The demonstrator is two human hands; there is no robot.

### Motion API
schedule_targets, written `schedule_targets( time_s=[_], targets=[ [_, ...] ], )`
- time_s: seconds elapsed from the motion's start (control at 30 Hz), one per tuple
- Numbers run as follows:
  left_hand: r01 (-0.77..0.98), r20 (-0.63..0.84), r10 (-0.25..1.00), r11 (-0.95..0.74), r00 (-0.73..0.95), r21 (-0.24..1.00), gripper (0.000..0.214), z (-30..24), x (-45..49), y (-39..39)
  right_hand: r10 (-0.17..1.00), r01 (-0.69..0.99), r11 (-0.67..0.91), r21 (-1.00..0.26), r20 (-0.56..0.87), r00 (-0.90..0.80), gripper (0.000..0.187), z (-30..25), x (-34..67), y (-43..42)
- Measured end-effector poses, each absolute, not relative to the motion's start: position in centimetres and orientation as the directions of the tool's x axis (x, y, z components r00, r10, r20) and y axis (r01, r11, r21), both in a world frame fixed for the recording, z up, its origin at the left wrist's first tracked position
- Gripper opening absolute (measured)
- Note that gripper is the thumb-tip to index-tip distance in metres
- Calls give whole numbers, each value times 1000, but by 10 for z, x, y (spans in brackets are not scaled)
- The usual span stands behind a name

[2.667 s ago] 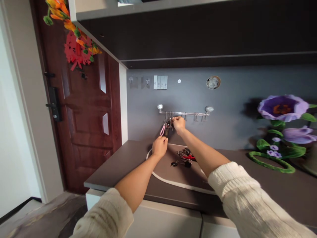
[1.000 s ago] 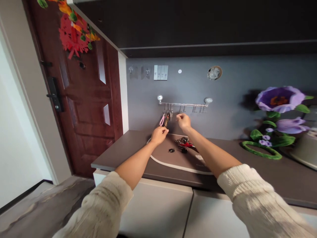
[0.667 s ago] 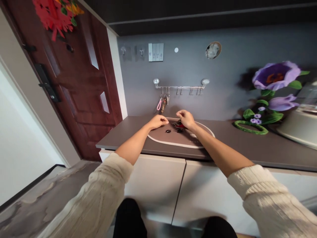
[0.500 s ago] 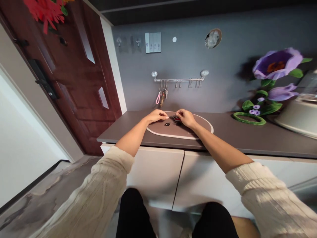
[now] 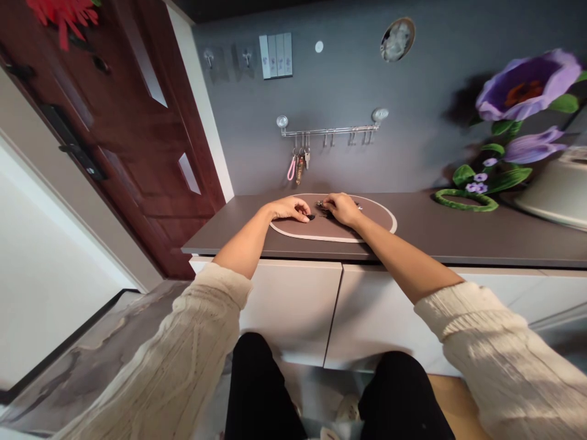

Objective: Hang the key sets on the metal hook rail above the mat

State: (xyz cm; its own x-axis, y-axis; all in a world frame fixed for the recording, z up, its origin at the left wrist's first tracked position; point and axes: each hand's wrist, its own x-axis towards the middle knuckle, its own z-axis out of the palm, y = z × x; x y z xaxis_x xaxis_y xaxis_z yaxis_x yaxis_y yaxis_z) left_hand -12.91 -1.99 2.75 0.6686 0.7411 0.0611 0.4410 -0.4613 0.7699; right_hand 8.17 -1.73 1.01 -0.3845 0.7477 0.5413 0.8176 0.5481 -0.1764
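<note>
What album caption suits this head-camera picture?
Left hand at a small black item, right hand over metal pieces on an oval mat, below a silver key hanging from a rail.

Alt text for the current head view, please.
The left hand touches a small black item on an oval mat; the right hand covers part of a metallic cluster there. Behind, a pink loop, brown fob and silver key hang from a wall rail.

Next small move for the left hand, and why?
Probably close the left hand's thumb and finger on the small, flat black item, then lift it gently. Its fingertips are already at that item on the brown, white-edged oval mat, though a firm grip can't be confirmed; the right hand is at the dark-and-silver key bunch.
</note>
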Motion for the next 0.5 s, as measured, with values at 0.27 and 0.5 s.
schedule_targets(
  time_s=[0.27,0.5],
  targets=[
    [417,174,778,-494,603,763,24,24,-130,-16,733,781,580,-229,564,-379,19,11,79,-20],
    [305,263,838,-440,478,845,20,20,-123,-16,723,725,619,-302,580,-376,16,13,72,-25]
  ],
)
